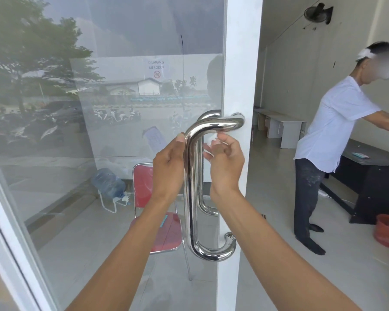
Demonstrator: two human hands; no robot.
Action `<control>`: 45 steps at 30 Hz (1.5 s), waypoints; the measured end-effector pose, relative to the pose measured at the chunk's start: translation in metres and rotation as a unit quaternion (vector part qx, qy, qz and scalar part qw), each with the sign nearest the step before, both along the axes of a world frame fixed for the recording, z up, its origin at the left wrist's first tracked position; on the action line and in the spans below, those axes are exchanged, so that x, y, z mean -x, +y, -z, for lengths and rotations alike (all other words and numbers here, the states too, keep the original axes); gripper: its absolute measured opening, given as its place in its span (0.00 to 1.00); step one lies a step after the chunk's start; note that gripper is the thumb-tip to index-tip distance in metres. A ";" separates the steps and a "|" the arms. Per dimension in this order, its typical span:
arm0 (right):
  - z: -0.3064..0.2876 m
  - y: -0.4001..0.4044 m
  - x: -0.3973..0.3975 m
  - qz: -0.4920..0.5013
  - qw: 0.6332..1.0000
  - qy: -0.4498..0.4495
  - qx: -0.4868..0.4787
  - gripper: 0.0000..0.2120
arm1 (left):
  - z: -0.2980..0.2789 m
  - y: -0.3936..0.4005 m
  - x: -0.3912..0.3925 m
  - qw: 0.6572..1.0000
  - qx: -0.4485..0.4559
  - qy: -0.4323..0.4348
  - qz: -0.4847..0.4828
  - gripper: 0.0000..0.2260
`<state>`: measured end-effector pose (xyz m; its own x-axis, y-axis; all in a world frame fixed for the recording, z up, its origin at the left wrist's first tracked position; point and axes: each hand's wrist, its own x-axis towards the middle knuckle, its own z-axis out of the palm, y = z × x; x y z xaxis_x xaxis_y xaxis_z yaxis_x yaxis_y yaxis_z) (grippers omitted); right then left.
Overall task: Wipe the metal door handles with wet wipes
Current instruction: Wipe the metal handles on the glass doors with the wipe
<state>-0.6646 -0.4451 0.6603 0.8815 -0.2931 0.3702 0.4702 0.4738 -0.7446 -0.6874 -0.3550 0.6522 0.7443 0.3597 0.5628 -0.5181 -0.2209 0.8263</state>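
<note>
The head camera shows one glass door (pixel 99 131) with a white frame (pixel 240 75) running down the middle of the picture. One shiny metal handle (pixel 191 198) sits on the near side of the door, in the middle of the frame. It is shaped like a tall C, with both ends fixed to the white frame. A second handle (pixel 203 198) of the same shape shows behind the glass, so there are two handles in all.

Two bare hands reach up from the bottom of the picture. The left hand (pixel 169 162) is on the left side of the near handle, and its fingers curl round the upright bar near the top bend. The right hand (pixel 226 162) is just right of the bar, under the top bend. Its fingers are bent and pinch one small white wet wipe (pixel 212 140), which is close to the bar.

Through the glass stand one red chair (pixel 144 182) and one big water bottle (pixel 108 182) in the lower middle. A small no-smoking sign (pixel 157 68) is stuck on the glass near the top.

On the right side of the picture stands one other person in a white shirt (pixel 332 124). One red bucket (pixel 387 231) sits on the floor at the right edge.
</note>
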 end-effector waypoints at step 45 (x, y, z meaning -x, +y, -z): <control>0.035 0.002 -0.019 0.430 0.522 -0.456 0.579 0.09 | 0.021 0.039 0.018 0.991 0.090 0.074 0.072 0.08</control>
<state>-0.6460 -0.4431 0.6249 -0.0889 0.4494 0.8889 0.5480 -0.7232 0.4204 -0.7056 -0.3161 0.6309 0.8647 0.3278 0.3805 -0.4043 0.0048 0.9146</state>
